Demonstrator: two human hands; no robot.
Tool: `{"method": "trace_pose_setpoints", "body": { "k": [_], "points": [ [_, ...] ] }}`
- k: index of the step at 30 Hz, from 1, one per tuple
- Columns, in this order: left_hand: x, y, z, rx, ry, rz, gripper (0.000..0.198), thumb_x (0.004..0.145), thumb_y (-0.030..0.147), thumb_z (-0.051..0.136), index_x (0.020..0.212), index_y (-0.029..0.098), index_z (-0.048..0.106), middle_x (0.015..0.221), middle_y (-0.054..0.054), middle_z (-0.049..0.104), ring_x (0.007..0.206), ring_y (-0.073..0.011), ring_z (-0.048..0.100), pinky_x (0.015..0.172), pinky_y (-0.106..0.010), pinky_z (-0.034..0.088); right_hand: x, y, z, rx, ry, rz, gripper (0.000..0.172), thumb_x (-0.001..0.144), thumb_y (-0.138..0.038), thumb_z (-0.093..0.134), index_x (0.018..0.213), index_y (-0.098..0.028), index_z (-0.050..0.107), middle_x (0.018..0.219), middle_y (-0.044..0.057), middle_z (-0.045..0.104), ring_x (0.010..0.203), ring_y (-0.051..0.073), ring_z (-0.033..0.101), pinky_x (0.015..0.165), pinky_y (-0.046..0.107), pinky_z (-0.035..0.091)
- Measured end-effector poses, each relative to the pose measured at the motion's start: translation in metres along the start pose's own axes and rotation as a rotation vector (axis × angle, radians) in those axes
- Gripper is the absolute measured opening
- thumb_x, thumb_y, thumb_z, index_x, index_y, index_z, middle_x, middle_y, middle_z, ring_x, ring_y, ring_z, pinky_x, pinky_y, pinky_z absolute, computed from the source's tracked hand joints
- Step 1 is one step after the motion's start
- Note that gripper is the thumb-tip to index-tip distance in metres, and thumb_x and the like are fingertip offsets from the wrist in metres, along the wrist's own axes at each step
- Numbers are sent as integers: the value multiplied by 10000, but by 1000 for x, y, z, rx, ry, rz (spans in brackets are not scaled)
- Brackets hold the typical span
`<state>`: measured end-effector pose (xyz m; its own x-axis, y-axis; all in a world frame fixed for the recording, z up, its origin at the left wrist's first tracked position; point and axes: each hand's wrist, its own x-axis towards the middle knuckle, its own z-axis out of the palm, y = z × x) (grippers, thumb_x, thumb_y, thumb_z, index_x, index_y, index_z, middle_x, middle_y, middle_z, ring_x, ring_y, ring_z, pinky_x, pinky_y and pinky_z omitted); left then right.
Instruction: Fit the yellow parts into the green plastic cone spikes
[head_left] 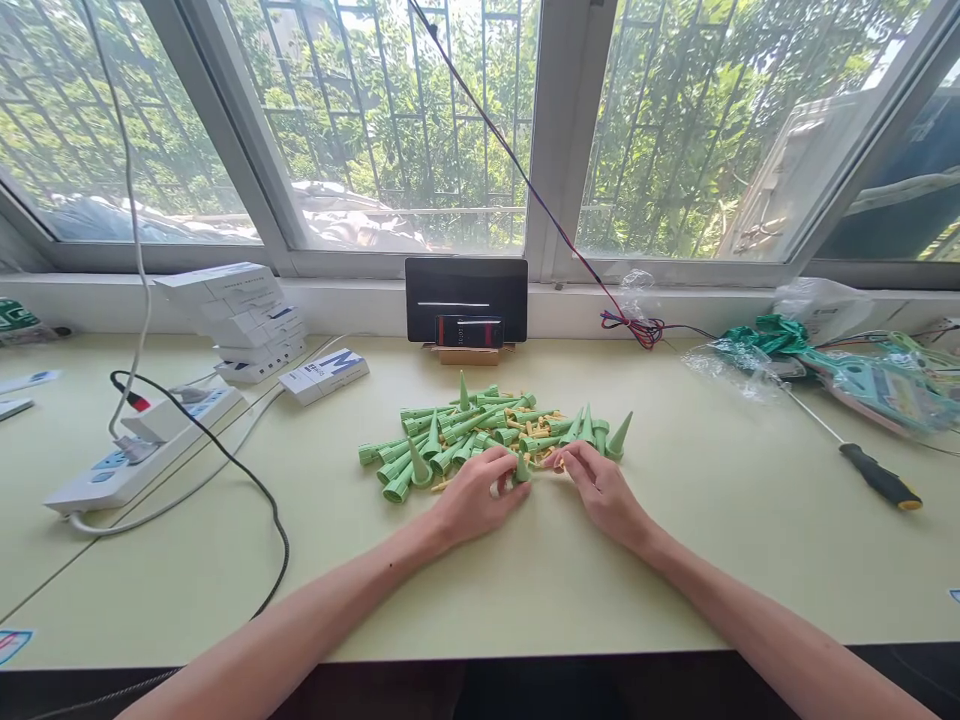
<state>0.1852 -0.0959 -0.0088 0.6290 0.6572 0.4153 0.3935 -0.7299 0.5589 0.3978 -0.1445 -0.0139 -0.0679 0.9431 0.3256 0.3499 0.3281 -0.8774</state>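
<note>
A heap of green plastic cone-shaped spikes [457, 430] lies on the table, with small yellow-orange pieces [544, 422] scattered among them. Several cones stand point up, one [620, 436] at the heap's right end. At the near edge of the heap, my left hand [484, 492] has its fingers closed round a green cone [523, 468] that points upward. Just to its right, my right hand [596, 490] pinches a small yellow-orange piece [560, 465] between thumb and fingers. That piece is mostly covered by the fingertips.
Behind the heap, a phone [470, 332] leans against a dark tablet [465, 285]. White boxes [251, 320] and a power strip [142, 450] with cables stand left. On the right lie a screwdriver [877, 475] and plastic bags [780, 345]. A thin cable [525, 180] hangs across the window.
</note>
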Motion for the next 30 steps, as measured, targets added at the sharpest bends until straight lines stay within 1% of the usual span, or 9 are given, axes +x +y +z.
{"method": "trace_pose_setpoints", "body": {
  "k": [2, 5, 8, 12, 15, 19, 25, 27, 30],
  "points": [
    [-1, 2, 0, -19, 11, 12, 135, 856, 208, 581, 735, 173, 534, 781, -10, 501, 637, -109, 477, 551, -222, 404, -1, -1, 0, 29, 21, -1, 281, 993, -425, 408, 949, -215, 590, 939, 58, 657, 852, 198, 612, 797, 323, 493],
    [-1, 6, 1, -59, 28, 15, 105, 863, 214, 573, 771, 170, 549, 841, -16, 500, 605, -84, 480, 538, -215, 422, -3, -2, 1, 50, 52, 1, 260, 993, -420, 410, 907, -215, 545, 813, 29, 599, 723, 168, 565, 704, 297, 483],
    [-2, 9, 2, -106, 56, -4, 97, 883, 235, 555, 815, 166, 559, 891, -24, 496, 585, -66, 499, 512, -204, 433, -5, -3, 3, 40, 73, -2, 248, 984, -423, 431, 896, -211, 525, 740, 7, 541, 667, 153, 525, 648, 278, 466],
    [-3, 10, 2, -174, 111, -67, 121, 906, 285, 538, 878, 168, 548, 808, -10, 508, 580, -84, 535, 476, -195, 438, -8, -5, 7, 37, 84, 2, 233, 966, -427, 462, 906, -211, 527, 783, 17, 556, 668, 149, 523, 625, 271, 476],
    [-4, 10, 2, -254, 91, -142, 158, 923, 328, 529, 950, 172, 539, 709, 10, 534, 551, -101, 546, 474, -203, 452, -9, -5, 9, 46, 92, 2, 216, 953, -423, 487, 920, -215, 533, 819, 31, 581, 716, 165, 559, 622, 274, 497],
    [-4, 10, 2, -411, 78, -210, 219, 931, 374, 526, 1009, 170, 536, 692, 7, 563, 509, -98, 544, 468, -208, 459, -11, -3, 13, 23, 113, -31, 177, 953, -389, 493, 949, -219, 540, 834, 44, 605, 768, 187, 592, 655, 296, 523],
    [-4, 9, 2, -665, 75, -290, 254, 939, 413, 511, 1025, 174, 499, 670, 19, 543, 415, -68, 478, 355, -169, 347, -14, -1, 19, -114, 117, -182, 171, 980, -310, 436, 1052, -230, 570, 934, 68, 623, 797, 190, 603, 719, 337, 536],
    [-5, 9, 2, -709, 74, -294, 264, 941, 424, 506, 1034, 177, 491, 654, 31, 521, 398, -67, 472, 330, -164, 315, -10, -1, 23, -132, 123, -220, 171, 982, -292, 425, 1032, -230, 577, 924, 64, 618, 777, 183, 597, 699, 328, 531],
    [-5, 10, 0, -735, 87, -294, 272, 938, 438, 512, 1021, 179, 496, 656, 42, 503, 384, -58, 466, 324, -163, 309, -1, 0, 32, -112, 180, -228, 158, 980, -293, 425, 1000, -224, 566, 871, 54, 614, 738, 177, 592, 669, 315, 524]
  ]
}}
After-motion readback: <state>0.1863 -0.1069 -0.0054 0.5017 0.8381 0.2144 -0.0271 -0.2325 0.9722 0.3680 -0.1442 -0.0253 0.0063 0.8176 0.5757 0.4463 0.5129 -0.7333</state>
